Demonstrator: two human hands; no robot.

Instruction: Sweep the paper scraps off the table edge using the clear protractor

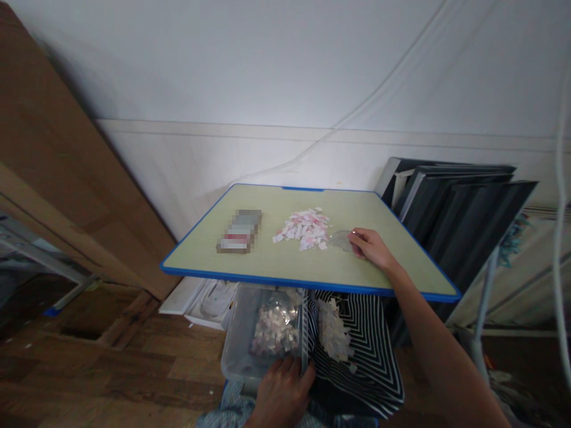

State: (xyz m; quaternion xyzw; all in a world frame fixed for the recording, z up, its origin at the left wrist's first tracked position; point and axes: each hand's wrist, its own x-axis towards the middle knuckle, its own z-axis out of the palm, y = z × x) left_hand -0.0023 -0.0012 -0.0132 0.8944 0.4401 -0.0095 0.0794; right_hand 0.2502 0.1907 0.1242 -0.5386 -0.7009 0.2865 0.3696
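My right hand [368,248] is over the right part of a small pale-green table [285,270] with a blue edge. Its fingers are closed on a clear, curved plastic piece [341,241], perhaps a protractor. Just left of that piece lies a loose heap of small white and pink paper pieces [307,229]. Below the table, my left hand [288,386] has its fingers curled over the front rim of a clear plastic bin [236,351], its thumb near a black-and-white striped bag [375,368]. A bag of small pinkish pieces [276,324] lies inside the bin.
A pixelated oblong item [241,232] lies on the table's left side. Whitish scraps [333,333] sit in the striped bag. Dark flat panels [464,220] lean at the right. An open white box [214,303] is on the wooden floor, near a brown board [80,148]. A wall stands behind.
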